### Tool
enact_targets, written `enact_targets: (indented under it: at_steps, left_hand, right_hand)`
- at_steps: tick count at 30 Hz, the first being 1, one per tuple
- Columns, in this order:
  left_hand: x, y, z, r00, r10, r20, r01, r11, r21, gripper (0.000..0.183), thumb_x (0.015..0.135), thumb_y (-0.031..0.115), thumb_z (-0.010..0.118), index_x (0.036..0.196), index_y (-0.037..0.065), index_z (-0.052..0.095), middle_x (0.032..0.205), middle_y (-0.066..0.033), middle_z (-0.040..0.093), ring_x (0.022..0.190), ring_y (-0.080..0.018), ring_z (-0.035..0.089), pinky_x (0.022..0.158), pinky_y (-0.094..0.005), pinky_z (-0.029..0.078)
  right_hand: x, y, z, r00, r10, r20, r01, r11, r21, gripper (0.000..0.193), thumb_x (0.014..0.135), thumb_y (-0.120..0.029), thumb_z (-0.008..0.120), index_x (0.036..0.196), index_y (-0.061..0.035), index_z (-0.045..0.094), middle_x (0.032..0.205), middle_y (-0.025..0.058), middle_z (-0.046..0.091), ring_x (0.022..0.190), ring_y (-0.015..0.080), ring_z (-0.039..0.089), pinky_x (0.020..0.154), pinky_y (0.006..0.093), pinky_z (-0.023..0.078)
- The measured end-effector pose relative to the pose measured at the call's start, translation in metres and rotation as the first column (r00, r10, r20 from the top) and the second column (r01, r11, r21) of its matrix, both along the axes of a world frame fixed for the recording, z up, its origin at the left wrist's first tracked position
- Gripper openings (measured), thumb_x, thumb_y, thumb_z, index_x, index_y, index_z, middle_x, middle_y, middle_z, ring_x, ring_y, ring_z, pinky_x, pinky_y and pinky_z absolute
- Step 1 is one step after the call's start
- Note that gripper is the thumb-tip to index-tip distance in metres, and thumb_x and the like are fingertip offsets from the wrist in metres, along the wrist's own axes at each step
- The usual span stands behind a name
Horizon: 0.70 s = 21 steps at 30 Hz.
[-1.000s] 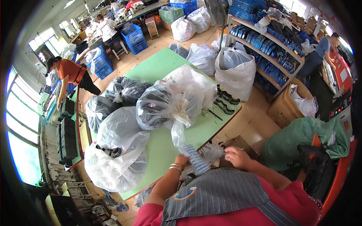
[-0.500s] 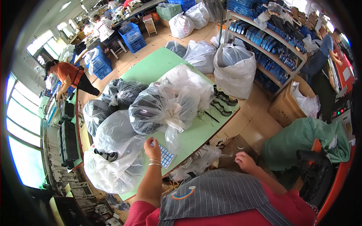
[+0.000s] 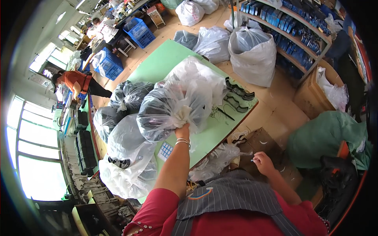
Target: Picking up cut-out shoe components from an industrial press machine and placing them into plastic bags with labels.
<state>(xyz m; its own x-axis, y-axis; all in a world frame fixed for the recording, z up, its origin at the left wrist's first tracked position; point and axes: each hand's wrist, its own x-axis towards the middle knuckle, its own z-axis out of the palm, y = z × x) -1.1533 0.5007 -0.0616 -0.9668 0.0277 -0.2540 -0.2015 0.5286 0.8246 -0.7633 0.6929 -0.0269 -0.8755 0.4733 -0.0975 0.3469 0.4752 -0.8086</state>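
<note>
My left hand [image 3: 182,131] is closed around the gathered neck of a clear plastic bag [image 3: 155,114] with dark contents. That bag rests among other filled plastic bags [image 3: 130,135] on the green table [image 3: 157,63]. Just below the wrist, beside the bags, lies a sheet of blue-and-white stickers [image 3: 165,149]. Past the table's right edge, my right hand [image 3: 264,163] pinches a small whitish piece between thumb and fingertips; it is too small to name surely.
Black curved parts [image 3: 238,96] and a dark pen-like tool [image 3: 226,114] lie at the table's right corner. A cardboard box [image 3: 315,94], a green sack [image 3: 319,135] and a white sack [image 3: 254,59] stand to the right. A person in orange [image 3: 76,82] works at the left.
My left hand has moved from the sticker sheet up to the bag's neck and closed on it. My right hand has shifted slightly right, and the whitish piece now shows in its fingertips.
</note>
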Motion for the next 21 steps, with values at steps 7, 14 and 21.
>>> enact_targets:
  at_steps: [7,14,21]
  left_hand:
    - [-0.050,-0.022,0.100,0.921,-0.074,0.382,-0.300,0.489,0.819,0.037,0.076,0.012,0.057,0.112,0.005,0.057,0.100,-0.0074,0.063,0.090,-0.0256,0.063,0.083,-0.0389,0.052]
    - [-0.050,-0.088,0.217,0.999,-0.015,-0.043,0.045,0.198,0.979,0.048,0.077,0.019,0.052,0.123,0.002,0.052,0.115,-0.0147,0.061,0.104,-0.0321,0.059,0.093,-0.0450,0.047]
    - [0.029,-0.120,0.302,0.978,-0.148,-0.145,0.146,-0.008,0.989,0.055,0.083,0.030,0.053,0.129,-0.001,0.047,0.125,-0.0176,0.056,0.113,-0.0337,0.054,0.098,-0.0472,0.042]
  right_hand:
    - [-0.009,0.008,-0.013,0.994,-0.007,-0.111,-0.006,0.994,-0.107,0.007,0.078,-0.002,0.065,0.085,-0.0015,0.061,0.093,0.0141,0.060,0.082,0.0290,0.060,0.071,0.0346,0.049]
    - [-0.104,0.012,0.067,0.967,-0.046,-0.252,-0.084,0.873,-0.481,0.008,0.087,-0.005,0.062,0.093,-0.0016,0.058,0.093,0.0071,0.059,0.082,0.0133,0.058,0.071,0.0274,0.048]
    - [-0.154,-0.027,0.246,0.601,0.130,-0.789,-0.615,0.705,-0.352,0.014,0.087,-0.005,0.063,0.099,-0.0032,0.056,0.116,0.0118,0.053,0.101,0.0170,0.053,0.089,0.0303,0.041]
